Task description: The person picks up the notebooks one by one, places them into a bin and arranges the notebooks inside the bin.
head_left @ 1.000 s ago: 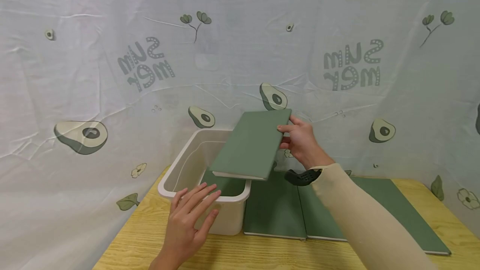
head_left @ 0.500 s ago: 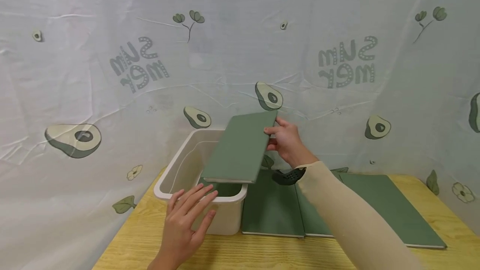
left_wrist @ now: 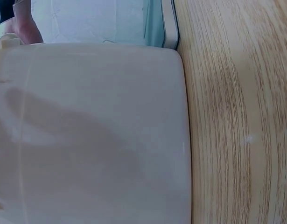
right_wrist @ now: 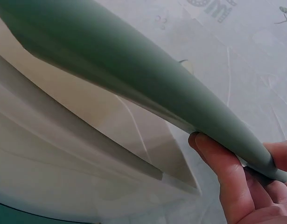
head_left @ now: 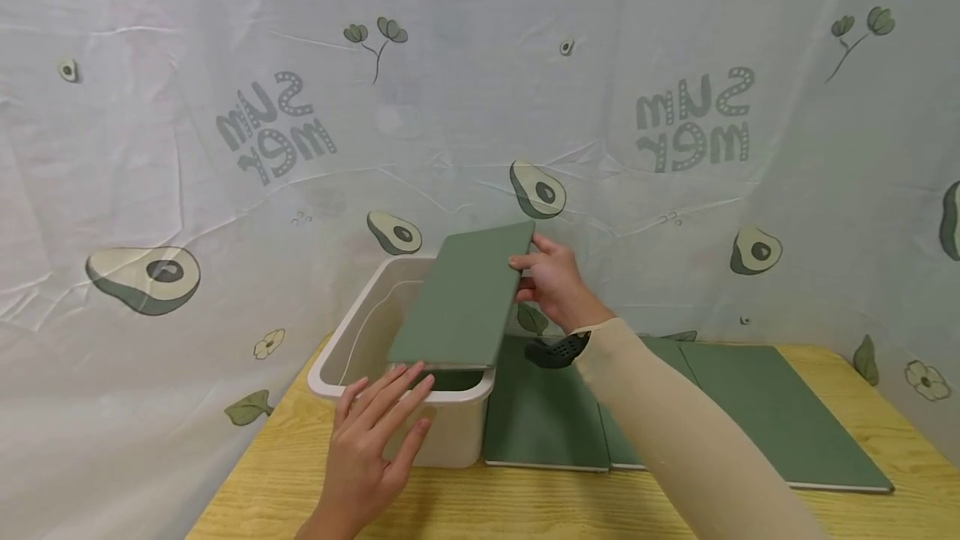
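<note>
A green hardcover book (head_left: 461, 298) hangs tilted over the white plastic bin (head_left: 456, 438), its near edge lower than its far edge. My right hand (head_left: 557, 283) grips it by the right side, thumb on top and fingers beneath; the right wrist view shows these fingers (right_wrist: 222, 172) around the book's edge, above the bin's rim. My left hand (head_left: 371, 448) lies with fingers extended on the bin's near rim, fingertips right at the book's lower edge. Another green cover (head_left: 453, 380) shows inside the bin. From the left wrist, the bin's outer wall (left_wrist: 101, 130) fills most of the view.
Right of the bin, green books lie flat side by side: one beside the bin (head_left: 547, 419), one partly hidden by my right sleeve (head_left: 667, 407), and one farther right (head_left: 795, 423). All stand on a wood-grain table (head_left: 258, 473). A printed white curtain (head_left: 450, 90) hangs behind.
My right hand has carried the book leftward and slightly lower, farther over the bin. The left hand stays at the rim. The head view has shifted a little.
</note>
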Tool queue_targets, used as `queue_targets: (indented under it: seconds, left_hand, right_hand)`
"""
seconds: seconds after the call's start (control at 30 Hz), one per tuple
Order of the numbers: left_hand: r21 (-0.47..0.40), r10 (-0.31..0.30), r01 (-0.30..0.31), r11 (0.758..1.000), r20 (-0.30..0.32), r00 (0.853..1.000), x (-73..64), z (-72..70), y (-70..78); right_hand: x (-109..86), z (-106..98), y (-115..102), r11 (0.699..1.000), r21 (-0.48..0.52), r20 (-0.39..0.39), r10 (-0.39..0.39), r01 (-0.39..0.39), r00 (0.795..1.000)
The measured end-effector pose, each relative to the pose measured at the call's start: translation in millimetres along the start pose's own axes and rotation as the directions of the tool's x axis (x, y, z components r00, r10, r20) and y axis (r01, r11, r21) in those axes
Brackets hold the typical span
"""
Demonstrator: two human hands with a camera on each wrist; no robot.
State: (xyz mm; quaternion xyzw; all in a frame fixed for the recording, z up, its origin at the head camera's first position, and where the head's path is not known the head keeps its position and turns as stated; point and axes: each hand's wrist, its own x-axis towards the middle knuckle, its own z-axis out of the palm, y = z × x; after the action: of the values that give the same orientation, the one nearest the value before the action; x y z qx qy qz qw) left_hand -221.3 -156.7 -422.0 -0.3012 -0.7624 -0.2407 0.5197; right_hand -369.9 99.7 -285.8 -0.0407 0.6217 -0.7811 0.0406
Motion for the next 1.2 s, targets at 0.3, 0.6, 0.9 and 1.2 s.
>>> queue_targets:
  seconds: [0.3, 0.6, 0.9, 1.2]
  left_hand:
    - [0.006, 0.008, -0.008, 1.000, -0.008, 1.000, 0.4, 0.2, -0.8]
    - [0.004, 0.007, -0.007, 1.000, -0.008, 1.000, 0.2, -0.9, -0.1]
    - [0.005, -0.001, 0.001, 1.000, 0.005, 1.000, 1.7, -1.7, 1.3]
    - [0.009, -0.011, 0.011, 1.000, 0.016, 1.000, 2.5, -1.9, 2.3]
  right_hand:
    - [3.3, 9.5, 7.0, 1.000, -0.025, 0.019, -0.001, 0.002, 1.000]
    - [7.3, 20.2, 20.2, 0.998, -0.060, 0.045, 0.033, -0.030, 0.998]
    - [7.3, 36.6, 30.4, 0.994, -0.109, 0.056, 0.037, -0.031, 0.998]
    - [6.6, 51.6, 36.8, 0.990, -0.136, 0.054, 0.032, -0.025, 0.998]
